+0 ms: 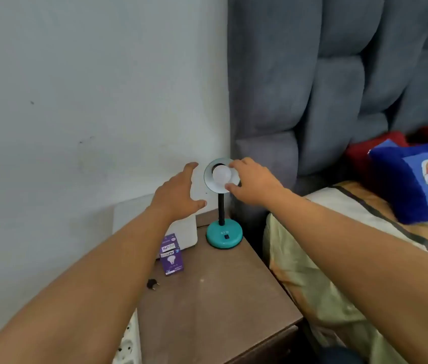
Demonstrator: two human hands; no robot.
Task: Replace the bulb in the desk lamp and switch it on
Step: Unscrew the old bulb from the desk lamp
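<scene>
My right hand (pixel 253 183) is at the desk lamp (pixel 223 206), its fingers (pixel 235 164) curled around the white bulb (pixel 222 174) that sits in the lamp's round shade (pixel 209 179): fingertips touch the bulb's upper right edge and my thumb presses its lower right edge, so the bulb is pinched between them. My left hand (pixel 178 195) hovers just left of the shade, open and holding nothing, the fingers stretched toward the wall (pixel 76 101) and the thumb splayed out toward the lamp's black neck (pixel 221 208). The shade faces up toward me, and the teal base (pixel 224 235) stands on the back of the brown bedside table (pixel 215 298), with a small dark switch on its front; there are faint letters above the switch that I cannot read. Left of the base stands a purple bulb box (pixel 171 254) with a picture of a bulb and white label strips, the writing too blurred to make out. A white box-like object (pixel 184 232) stands behind it, and a small black plug adapter (pixel 152 284) lies near the table's left edge. A blue cushion (pixel 417 179) with a cartoon patch lies on the bed to the right.
</scene>
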